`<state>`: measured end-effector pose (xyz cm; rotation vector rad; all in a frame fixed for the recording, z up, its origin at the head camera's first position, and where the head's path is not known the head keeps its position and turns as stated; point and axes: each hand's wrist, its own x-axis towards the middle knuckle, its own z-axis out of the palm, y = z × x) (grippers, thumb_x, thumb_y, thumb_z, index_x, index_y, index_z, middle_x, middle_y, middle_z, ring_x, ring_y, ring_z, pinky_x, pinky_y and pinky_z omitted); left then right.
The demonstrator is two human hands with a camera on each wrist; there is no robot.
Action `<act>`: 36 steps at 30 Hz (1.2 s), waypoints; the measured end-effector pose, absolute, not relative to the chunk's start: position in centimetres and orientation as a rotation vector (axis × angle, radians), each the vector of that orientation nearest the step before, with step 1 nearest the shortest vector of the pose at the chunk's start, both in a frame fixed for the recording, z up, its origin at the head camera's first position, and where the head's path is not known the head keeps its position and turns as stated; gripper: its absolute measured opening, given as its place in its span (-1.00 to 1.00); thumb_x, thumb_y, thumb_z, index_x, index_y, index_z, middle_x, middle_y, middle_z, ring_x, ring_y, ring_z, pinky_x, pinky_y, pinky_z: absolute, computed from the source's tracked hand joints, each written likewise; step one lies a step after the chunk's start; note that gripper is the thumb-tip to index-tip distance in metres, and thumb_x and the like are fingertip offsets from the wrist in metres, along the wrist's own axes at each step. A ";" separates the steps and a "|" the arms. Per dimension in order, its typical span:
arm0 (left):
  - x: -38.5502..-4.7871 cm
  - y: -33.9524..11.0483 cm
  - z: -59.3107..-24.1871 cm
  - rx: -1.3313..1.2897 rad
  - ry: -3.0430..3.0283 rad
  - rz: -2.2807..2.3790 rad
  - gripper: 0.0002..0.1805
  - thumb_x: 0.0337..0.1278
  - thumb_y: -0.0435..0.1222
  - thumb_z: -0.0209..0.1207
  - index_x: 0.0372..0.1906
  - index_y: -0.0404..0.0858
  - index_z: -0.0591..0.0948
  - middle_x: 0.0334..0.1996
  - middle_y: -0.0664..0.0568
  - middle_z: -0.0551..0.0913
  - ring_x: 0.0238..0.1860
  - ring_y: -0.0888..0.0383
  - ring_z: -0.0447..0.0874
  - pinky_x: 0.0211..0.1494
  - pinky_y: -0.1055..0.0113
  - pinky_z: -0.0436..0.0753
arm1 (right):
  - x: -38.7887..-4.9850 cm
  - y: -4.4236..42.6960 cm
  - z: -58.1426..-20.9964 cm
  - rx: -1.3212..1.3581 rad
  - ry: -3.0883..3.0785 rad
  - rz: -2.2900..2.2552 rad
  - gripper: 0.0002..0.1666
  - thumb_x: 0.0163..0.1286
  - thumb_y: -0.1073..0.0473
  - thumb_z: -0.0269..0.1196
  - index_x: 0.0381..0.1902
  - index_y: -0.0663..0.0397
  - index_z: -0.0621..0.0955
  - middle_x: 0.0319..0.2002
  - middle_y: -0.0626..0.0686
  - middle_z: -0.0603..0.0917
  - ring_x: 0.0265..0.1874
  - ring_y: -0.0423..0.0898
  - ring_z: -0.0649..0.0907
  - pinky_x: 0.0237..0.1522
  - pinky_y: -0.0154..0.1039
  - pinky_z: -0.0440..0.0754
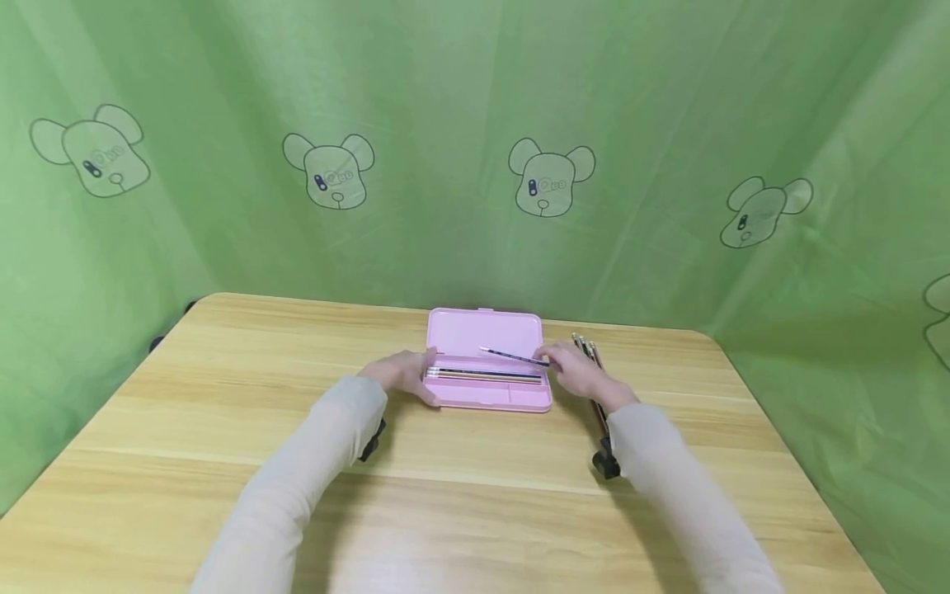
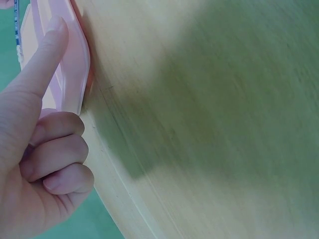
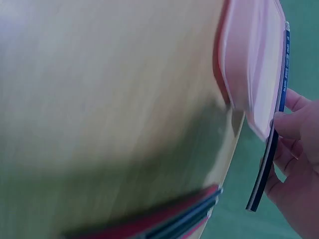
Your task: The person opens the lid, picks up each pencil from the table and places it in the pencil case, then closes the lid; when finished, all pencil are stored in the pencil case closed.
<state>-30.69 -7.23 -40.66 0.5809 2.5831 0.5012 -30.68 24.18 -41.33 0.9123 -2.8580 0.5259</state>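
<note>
Nearest to you, your pale sleeves [image 1: 285, 487] rise from the bottom of the head frame, one left of centre and one at the lower right, over the wood-grain table [image 1: 460, 511]. A black wrist mount [image 1: 605, 460] shows beside the right cuff.

Your left hand [image 1: 404, 375], at the centre of the frame, holds the left end of the pink pencil case [image 1: 475, 404]. Its thumb lies straight along the near side and its forefinger reaches toward the far side; in the left wrist view the other fingers are curled in.

The case sits just below the middle of the frame, open, with its lid [image 1: 482, 330] laid back toward the table's far edge. Several pencils [image 1: 486, 375] lie side by side in its long compartment, white ends to the left; a divider splits the nearer compartment, right of its middle.

Your right hand [image 1: 582, 373], right of centre, pinches a dark pencil [image 1: 512, 358] between thumb and fingers near its right end. That pencil slants over the case, white tip to the upper left; you cannot tell whether it touches. More loose pencils [image 1: 577, 340] lie on the table, partly hidden beyond that hand and wrist.

Behind everything, a green curtain [image 1: 445, 66] with bear-face outlines [image 1: 337, 177] fills the upper frame.
</note>
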 end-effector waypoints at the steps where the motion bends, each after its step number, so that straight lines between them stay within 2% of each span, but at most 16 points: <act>1: -30.7 -7.2 -40.7 0.582 2.583 0.503 0.18 -0.25 0.04 0.36 0.42 -0.26 -0.09 0.40 -0.13 0.02 0.37 -0.06 0.05 0.42 0.14 0.05 | -30.7 23.8 -41.4 0.924 -2.867 0.510 -0.63 0.09 0.56 0.05 -0.13 0.28 0.56 -0.20 0.25 0.58 -0.10 0.19 0.51 0.07 0.13 0.42; 3: -30.7 -7.2 -40.7 0.584 2.585 0.507 0.18 -0.25 0.03 0.36 0.42 -0.27 -0.09 0.39 -0.14 0.04 0.37 -0.06 0.05 0.42 0.14 0.06 | -30.7 23.1 -41.5 0.931 -2.888 0.489 -0.60 0.07 0.56 0.08 -0.10 0.27 0.55 -0.16 0.24 0.58 -0.06 0.20 0.51 0.10 0.14 0.40; 9: -30.8 -7.3 -40.7 0.585 2.588 0.503 0.18 -0.25 0.04 0.36 0.42 -0.26 -0.08 0.39 -0.14 0.05 0.37 -0.06 0.07 0.41 0.14 0.08 | -30.9 21.3 -41.8 0.876 -2.985 0.456 -0.45 -0.02 0.57 0.09 -0.01 0.18 0.54 -0.30 0.08 0.51 -0.20 0.04 0.50 0.03 0.02 0.47; 18: -30.8 -7.4 -40.8 0.587 2.586 0.523 0.17 -0.25 0.05 0.36 0.42 -0.26 -0.06 0.39 -0.16 0.06 0.36 -0.08 0.07 0.40 0.11 0.10 | -31.3 19.7 -42.3 0.945 -2.915 0.429 -0.57 0.10 0.51 0.09 -0.04 0.21 0.57 -0.32 0.08 0.54 -0.24 0.02 0.52 -0.01 -0.04 0.51; 25: -30.9 -7.3 -40.8 0.560 2.585 0.502 0.19 -0.26 0.06 0.36 0.43 -0.23 -0.09 0.39 -0.14 0.06 0.37 -0.06 0.07 0.41 0.11 0.09 | -31.6 18.4 -42.5 0.945 -2.927 0.441 -0.59 0.15 0.48 0.09 -0.03 0.17 0.59 -0.32 0.06 0.53 -0.24 0.01 0.51 -0.01 -0.05 0.51; 31: -30.9 -7.2 -40.8 0.566 2.596 0.505 0.19 -0.27 0.05 0.37 0.43 -0.24 -0.08 0.36 -0.21 0.12 0.35 -0.09 0.11 0.40 0.11 0.12 | -31.8 17.6 -42.8 0.952 -2.930 0.444 -0.61 0.20 0.46 0.08 -0.02 0.16 0.59 -0.31 0.07 0.54 -0.21 0.01 0.52 0.03 -0.06 0.50; 36: -31.0 -7.3 -40.8 0.553 2.599 0.518 0.20 -0.29 0.04 0.38 0.43 -0.22 -0.07 0.36 -0.20 0.11 0.35 -0.08 0.11 0.40 0.11 0.13 | -32.0 17.3 -42.9 0.938 -2.923 0.415 -0.63 0.21 0.44 0.09 -0.05 0.13 0.61 -0.32 0.06 0.55 -0.24 0.00 0.54 -0.01 -0.08 0.52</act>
